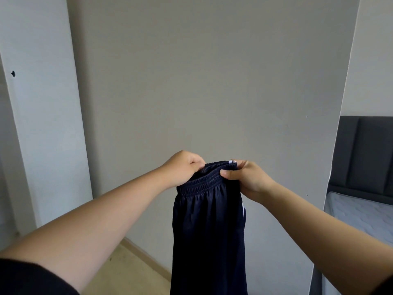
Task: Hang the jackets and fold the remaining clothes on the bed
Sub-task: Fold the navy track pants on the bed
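Navy trousers (208, 231) hang, waistband (204, 183) pinched in left grip (182, 168) and right grip (247, 177); slick fabric could slip, skewing the fold.

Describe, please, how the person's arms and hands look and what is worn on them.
The left hand and right hand are bare: no gloves, rings, watch or bracelet show. Nothing is worn below the short black sleeves: the left sleeve fills the lower left corner, and the right sleeve just shows at the lower right edge.
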`<state>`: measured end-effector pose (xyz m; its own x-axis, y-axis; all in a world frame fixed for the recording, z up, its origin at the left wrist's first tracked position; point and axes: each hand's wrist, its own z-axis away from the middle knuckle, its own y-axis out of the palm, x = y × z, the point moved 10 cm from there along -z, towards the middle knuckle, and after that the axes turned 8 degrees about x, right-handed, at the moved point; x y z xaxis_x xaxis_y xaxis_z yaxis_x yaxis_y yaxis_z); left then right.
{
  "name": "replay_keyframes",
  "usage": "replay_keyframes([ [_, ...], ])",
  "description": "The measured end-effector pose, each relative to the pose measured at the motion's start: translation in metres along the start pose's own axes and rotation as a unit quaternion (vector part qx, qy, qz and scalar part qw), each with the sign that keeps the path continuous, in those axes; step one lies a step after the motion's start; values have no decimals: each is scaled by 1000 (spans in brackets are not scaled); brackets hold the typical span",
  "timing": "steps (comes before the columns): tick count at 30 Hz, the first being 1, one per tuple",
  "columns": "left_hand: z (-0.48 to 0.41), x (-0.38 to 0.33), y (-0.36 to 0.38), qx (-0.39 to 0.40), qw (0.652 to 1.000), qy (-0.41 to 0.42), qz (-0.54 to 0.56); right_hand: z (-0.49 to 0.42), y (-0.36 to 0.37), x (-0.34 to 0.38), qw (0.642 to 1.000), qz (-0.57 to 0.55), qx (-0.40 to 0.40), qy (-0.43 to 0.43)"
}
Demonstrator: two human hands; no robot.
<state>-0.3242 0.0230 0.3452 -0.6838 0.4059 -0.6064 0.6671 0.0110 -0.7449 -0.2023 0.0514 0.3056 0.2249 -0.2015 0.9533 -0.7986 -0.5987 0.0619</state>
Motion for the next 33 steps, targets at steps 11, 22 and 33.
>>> replay_keyframes([
  [11,0,11,5,15,993,19,-119,8,-37,2,991,-21,-129,-31],
  [22,-4,21,-18,-113,989,10,-97,8,-40,0,997,52,-47,9],
  [33,4,-9,-5,-126,980,119,-100,21,-68,14,978,65,-191,-45],
])
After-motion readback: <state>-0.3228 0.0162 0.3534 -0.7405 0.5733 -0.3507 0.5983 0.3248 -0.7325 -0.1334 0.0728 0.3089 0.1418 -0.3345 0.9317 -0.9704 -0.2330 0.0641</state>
